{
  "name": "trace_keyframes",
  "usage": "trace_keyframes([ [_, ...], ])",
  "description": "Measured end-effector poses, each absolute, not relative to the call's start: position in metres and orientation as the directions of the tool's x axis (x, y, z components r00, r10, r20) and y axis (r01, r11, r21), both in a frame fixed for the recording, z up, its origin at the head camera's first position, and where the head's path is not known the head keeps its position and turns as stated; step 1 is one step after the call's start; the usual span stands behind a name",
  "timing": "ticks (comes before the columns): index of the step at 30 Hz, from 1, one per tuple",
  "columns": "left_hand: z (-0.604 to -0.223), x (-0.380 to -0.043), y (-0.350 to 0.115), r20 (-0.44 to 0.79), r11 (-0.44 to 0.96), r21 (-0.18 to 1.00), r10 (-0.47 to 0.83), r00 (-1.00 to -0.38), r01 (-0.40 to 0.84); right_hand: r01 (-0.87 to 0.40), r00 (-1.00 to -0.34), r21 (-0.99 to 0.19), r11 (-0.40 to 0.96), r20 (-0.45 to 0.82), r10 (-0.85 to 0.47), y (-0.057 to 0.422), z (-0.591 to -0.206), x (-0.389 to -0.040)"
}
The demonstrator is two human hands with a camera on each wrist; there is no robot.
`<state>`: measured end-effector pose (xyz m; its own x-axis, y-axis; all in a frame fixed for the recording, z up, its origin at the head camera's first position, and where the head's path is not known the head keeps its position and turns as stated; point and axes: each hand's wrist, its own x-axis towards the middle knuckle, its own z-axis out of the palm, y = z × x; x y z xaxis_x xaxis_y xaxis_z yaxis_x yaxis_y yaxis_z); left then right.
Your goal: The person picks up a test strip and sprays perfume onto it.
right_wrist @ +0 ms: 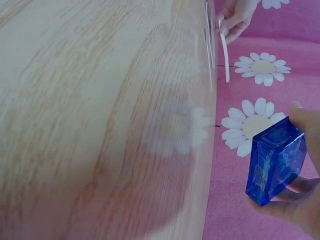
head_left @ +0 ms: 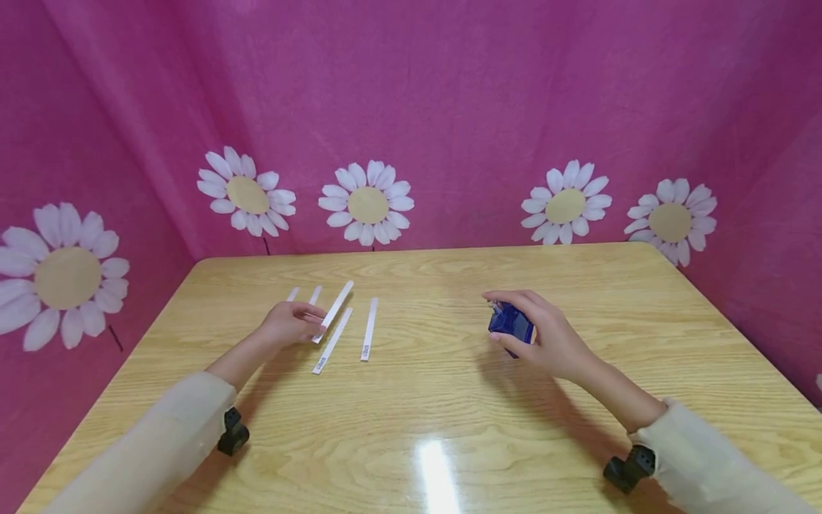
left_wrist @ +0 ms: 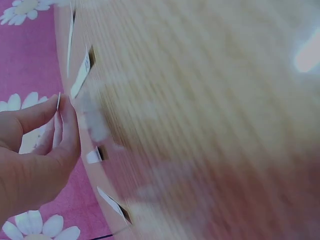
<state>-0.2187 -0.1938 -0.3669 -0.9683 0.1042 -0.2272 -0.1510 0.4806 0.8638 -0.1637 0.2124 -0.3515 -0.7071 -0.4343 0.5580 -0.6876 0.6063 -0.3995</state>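
My left hand pinches a white paper strip near its lower end, between thumb and fingertips. The strip slants up and to the right, raised over the table. Two more paper strips lie just right of this hand, a slanted one and a steeper one, each with small dark print at its near end. My right hand grips a blue glass perfume bottle, thumb on one side and fingers on the other. In the head view the bottle is tilted above the table, partly covered by the fingers.
Beyond the left hand, the ends of two other paper strips show on the wooden table. A pink curtain with white daisies hangs along the table's back and sides. Small black cameras are worn at both wrists.
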Motion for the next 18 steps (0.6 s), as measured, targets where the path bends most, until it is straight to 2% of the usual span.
trace_keyframes([
  [10,-0.3675,-0.2276,-0.1913,-0.283,0.527,0.809,-0.04,-0.958,-0.261,-0.688,-0.707,-0.402,0.604,0.559,-0.434,0.2124,-0.3532,-0.1622],
  [18,-0.3599,-0.2217,-0.1933,-0.226,0.591,0.775,-0.073,-0.971,-0.224,-0.682,-0.715,-0.419,0.6,0.555,-0.425,0.2164,-0.3532,-0.1642],
])
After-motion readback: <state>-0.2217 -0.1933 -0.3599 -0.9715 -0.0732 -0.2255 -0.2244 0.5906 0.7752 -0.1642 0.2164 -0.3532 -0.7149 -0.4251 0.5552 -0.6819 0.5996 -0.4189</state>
